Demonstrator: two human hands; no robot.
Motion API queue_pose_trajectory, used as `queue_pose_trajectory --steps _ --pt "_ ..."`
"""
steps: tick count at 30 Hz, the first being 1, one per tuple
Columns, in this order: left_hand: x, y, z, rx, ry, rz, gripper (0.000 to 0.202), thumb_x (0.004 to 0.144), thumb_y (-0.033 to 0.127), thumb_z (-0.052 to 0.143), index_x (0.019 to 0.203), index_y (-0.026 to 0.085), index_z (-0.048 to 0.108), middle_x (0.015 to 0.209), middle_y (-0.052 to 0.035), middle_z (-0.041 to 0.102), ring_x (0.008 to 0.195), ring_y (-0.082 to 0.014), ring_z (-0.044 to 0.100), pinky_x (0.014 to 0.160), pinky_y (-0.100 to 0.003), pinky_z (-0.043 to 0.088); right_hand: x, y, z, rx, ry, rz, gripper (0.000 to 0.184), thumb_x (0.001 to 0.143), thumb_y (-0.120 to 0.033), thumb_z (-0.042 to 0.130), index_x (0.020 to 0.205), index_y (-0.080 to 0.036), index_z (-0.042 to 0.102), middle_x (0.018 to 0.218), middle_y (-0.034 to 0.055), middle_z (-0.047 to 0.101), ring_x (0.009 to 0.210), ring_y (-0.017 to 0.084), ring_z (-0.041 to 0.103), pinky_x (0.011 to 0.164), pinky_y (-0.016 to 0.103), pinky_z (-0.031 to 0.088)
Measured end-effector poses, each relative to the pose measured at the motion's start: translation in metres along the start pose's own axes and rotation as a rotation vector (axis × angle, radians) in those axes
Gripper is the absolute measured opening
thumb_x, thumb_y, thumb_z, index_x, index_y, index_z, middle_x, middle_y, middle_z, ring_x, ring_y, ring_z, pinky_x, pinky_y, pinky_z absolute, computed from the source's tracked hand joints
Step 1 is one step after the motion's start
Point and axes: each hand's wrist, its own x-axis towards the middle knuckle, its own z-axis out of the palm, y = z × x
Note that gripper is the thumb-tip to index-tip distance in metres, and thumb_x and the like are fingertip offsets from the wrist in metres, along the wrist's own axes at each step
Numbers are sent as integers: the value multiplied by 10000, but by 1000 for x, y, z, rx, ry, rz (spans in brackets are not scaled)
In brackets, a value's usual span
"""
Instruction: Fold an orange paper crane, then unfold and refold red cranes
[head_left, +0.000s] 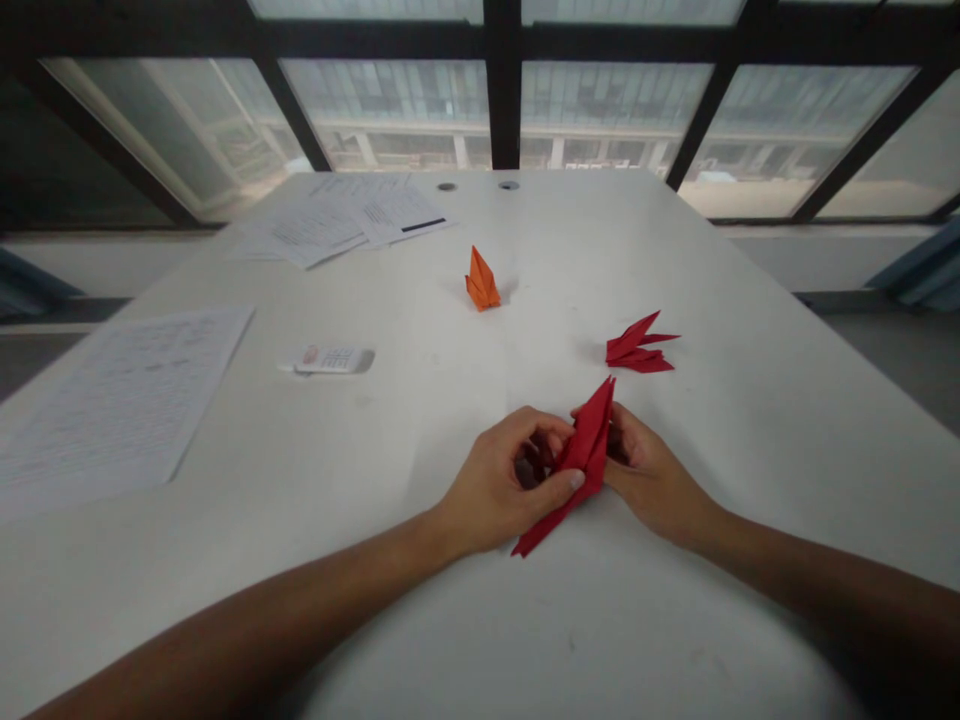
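Observation:
My hands hold a folded red origami piece between them, above the white table. My left hand pinches it with the thumb on its face, and my right hand grips the other side with the fingers partly hidden behind the paper. One long point of the paper sticks up and another runs down toward me. A finished-looking red origami figure lies to the right of my hands, and an orange origami crane stands farther off.
Printed paper sheets lie at the left, more sheets at the far end, and a white calculator sits near the middle. Two round grommets mark the far table edge. Large windows lie beyond.

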Motion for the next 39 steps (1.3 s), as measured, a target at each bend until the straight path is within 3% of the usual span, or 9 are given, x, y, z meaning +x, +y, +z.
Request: queue_pose_trajectory --steps 8,16,22,28,30,34,36,39 --pt "-1 -2 4 -58 -45 -34 480 829 295 788 1251 226 571 984 -27 657 772 -137 621 661 -266 498 -1 3 -2 -21 -7 -50 335 866 -282 780 1136 -240 587 1127 33 716 981 184 689 905 339 556" --pt "-1 -4 5 -11 -9 35 492 834 231 766 1276 242 548 1088 -41 687 822 -140 616 724 -280 517 1 7 -3 -14 3 -89 304 876 -302 776 1126 -254 610 1129 31 710 1005 197 679 925 361 557" --pt "-3 -5 6 -16 22 139 405 853 156 723 1216 229 560 1018 -26 662 840 -133 611 768 -281 515 0 11 -4 21 -7 -91 327 854 -240 795 1127 -274 618 1110 15 708 982 190 683 898 347 563" --pt "-5 -3 7 -68 -29 145 437 866 141 692 1253 232 511 852 27 573 742 -118 577 679 -251 492 0 11 -4 24 23 -81 331 855 -263 803 1130 -273 619 1074 12 702 951 177 672 885 339 561" --pt "-6 -1 6 -49 -24 202 484 864 130 691 1289 238 487 898 12 614 786 -129 601 732 -269 507 1 8 -4 30 27 -85 312 859 -270 800 1114 -271 621 1064 9 703 949 178 672 886 341 558" --pt "-8 1 2 55 -92 388 554 915 119 652 1401 258 425 1050 -25 756 1002 -185 642 971 -366 474 3 2 -5 9 12 -96 242 863 -272 795 1057 -261 651 1020 2 712 924 175 668 873 332 553" --pt "-7 1 1 112 -105 415 530 958 113 605 1425 274 413 1033 -5 788 1025 -191 629 1027 -396 433 4 2 -6 17 8 -86 246 859 -271 799 1063 -259 664 1016 5 720 939 183 674 881 337 552" --pt "-5 0 1 213 -26 372 504 943 173 672 1385 275 453 988 6 769 980 -200 598 1012 -404 427 5 5 -8 86 -19 -67 257 870 -279 788 1093 -268 661 1055 11 727 960 192 682 877 345 558"
